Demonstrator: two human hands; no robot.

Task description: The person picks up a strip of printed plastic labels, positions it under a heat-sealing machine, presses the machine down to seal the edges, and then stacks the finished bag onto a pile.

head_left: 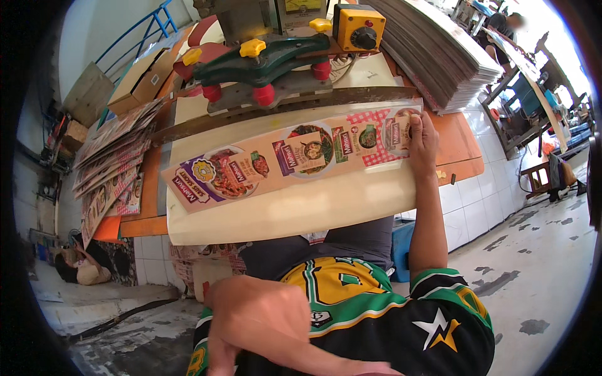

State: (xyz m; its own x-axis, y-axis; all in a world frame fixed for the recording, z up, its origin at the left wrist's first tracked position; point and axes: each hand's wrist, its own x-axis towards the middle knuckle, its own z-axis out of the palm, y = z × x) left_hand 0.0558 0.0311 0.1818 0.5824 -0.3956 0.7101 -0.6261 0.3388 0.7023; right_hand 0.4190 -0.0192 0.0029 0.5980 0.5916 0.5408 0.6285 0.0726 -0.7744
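Note:
A long printed cardboard strip [251, 182] with food pictures and a red checked patch lies slantwise across a cream board [295, 216]. My right hand [423, 135] is closed on the strip's right end, thumb on top. The strip's left end lies free of my hands. Close below the view, in front of my chest, my left hand [260, 313] is raised with the back of the hand showing. Most of its fingers are hidden or cut off by the lower edge. It is away from the strip.
Beyond the strip stands a machine with a dark green clamp bar [263, 66], red feet and a yellow control box [359, 30]. Printed strips [113, 163] are piled at left, near a carton [141, 80]. A tall sheet stack [439, 56] stands at right. Other people sit farther off.

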